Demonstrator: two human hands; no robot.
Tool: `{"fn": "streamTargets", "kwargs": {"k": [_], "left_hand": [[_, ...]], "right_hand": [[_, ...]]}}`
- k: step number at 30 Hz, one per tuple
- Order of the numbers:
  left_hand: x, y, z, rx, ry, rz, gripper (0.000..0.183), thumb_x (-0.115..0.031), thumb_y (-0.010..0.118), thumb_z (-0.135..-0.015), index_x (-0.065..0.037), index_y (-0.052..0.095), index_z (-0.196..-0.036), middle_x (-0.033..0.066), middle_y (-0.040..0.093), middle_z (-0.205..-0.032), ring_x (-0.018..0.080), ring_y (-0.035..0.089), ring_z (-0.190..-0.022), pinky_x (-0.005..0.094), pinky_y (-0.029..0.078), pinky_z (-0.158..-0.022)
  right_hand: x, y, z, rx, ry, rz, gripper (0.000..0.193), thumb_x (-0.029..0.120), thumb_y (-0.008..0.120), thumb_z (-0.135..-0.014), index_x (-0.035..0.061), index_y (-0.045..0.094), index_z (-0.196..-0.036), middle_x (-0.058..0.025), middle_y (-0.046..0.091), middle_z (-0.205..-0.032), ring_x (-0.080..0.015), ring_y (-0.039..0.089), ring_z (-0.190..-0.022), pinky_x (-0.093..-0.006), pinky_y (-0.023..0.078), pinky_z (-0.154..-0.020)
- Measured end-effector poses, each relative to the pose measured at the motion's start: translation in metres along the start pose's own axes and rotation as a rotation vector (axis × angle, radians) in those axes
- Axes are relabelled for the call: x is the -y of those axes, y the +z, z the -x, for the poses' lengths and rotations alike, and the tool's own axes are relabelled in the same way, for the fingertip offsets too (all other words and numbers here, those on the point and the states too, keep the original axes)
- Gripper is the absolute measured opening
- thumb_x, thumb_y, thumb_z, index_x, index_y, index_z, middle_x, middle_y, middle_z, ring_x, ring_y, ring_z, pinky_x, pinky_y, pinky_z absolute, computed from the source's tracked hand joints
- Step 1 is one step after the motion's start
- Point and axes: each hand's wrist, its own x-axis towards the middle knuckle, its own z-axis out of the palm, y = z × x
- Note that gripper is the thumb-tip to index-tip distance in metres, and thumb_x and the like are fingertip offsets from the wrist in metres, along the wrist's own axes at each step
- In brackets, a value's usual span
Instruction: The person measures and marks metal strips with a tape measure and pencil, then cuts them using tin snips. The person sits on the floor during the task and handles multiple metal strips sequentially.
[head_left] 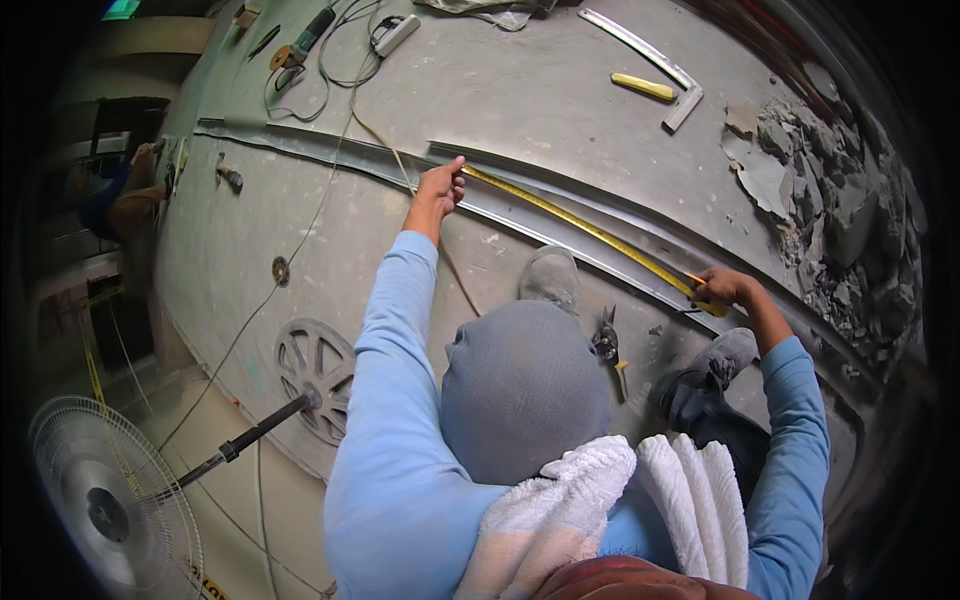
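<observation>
A yellow tape measure (pixel 590 231) is stretched along the long metal channels on the floor. My left hand (pixel 440 187) pinches the far end of its blade, above one metal channel (pixel 520 227). At the other end my right hand (pixel 728 288) is closed around the tape measure's case, mostly hidden by the fingers. From that same hand sticks out a thin orange stick, perhaps a pencil (pixel 694 278). Beyond the blade, a second metal channel (pixel 590 200) runs nearly parallel. Snips with a yellow handle (pixel 608 345) lie between my shoes.
Broken rubble (pixel 825 200) is heaped at the right. Farther off lie a metal square (pixel 660 60), a yellow cutter (pixel 643 86), an angle grinder (pixel 303 47) with its cord, and a power strip (pixel 397 36). A hammer (pixel 229 175) and a standing fan (pixel 110 510) are at left. Another person (pixel 125 195) crouches far left.
</observation>
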Motion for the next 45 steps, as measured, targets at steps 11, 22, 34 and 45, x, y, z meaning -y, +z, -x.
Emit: {"fn": "streamTargets", "kwargs": {"k": [11, 22, 34, 45], "left_hand": [[0.046, 0.042, -0.032, -0.186, 0.052, -0.012, 0.022, -0.023, 0.06, -0.103, -0.001, 0.062, -0.104, 0.0074, 0.068, -0.081, 0.0136, 0.061, -0.06, 0.0264, 0.048, -0.046], [0.059, 0.056, -0.021, -0.275, 0.264, -0.239, 0.022, -0.02, 0.064, -0.099, 0.001, 0.064, -0.101, 0.0111, 0.068, -0.077, 0.0173, 0.063, -0.057, 0.0291, 0.047, -0.045], [0.17, 0.148, 0.079, 0.327, 1.423, -1.352, 0.045, -0.031, 0.071, -0.088, -0.002, 0.063, -0.122, 0.0189, 0.057, -0.135, 0.0379, 0.048, -0.134, 0.05, 0.038, -0.11], [0.207, 0.209, 0.083, 0.498, 1.308, -1.697, 0.088, -0.053, 0.065, -0.09, 0.003, 0.036, -0.151, 0.0266, 0.034, -0.157, 0.0456, 0.029, -0.146, 0.0551, 0.026, -0.119]], "right_hand": [[0.048, -0.019, -0.003, -0.18, 0.012, 0.139, 0.029, 0.03, 0.071, -0.093, 0.0009, 0.074, -0.096, -0.0076, 0.072, -0.082, -0.0196, 0.067, -0.074, -0.0373, 0.053, -0.072], [0.089, -0.035, -0.013, -0.33, -0.026, 0.253, 0.034, 0.035, 0.07, -0.094, 0.0012, 0.073, -0.097, -0.0145, 0.071, -0.08, -0.0254, 0.067, -0.072, -0.0412, 0.052, -0.07], [0.09, -0.021, -0.012, -0.574, 0.034, 0.413, 0.035, 0.04, 0.063, -0.095, 0.0104, 0.076, -0.106, -0.0164, 0.074, -0.096, -0.0357, 0.071, -0.091, -0.0455, 0.055, -0.079], [0.081, 0.0, -0.045, -0.697, 0.078, 0.478, 0.032, 0.04, 0.061, -0.095, 0.0124, 0.077, -0.098, -0.0156, 0.074, -0.093, -0.0361, 0.071, -0.089, -0.0484, 0.056, -0.078]]}}
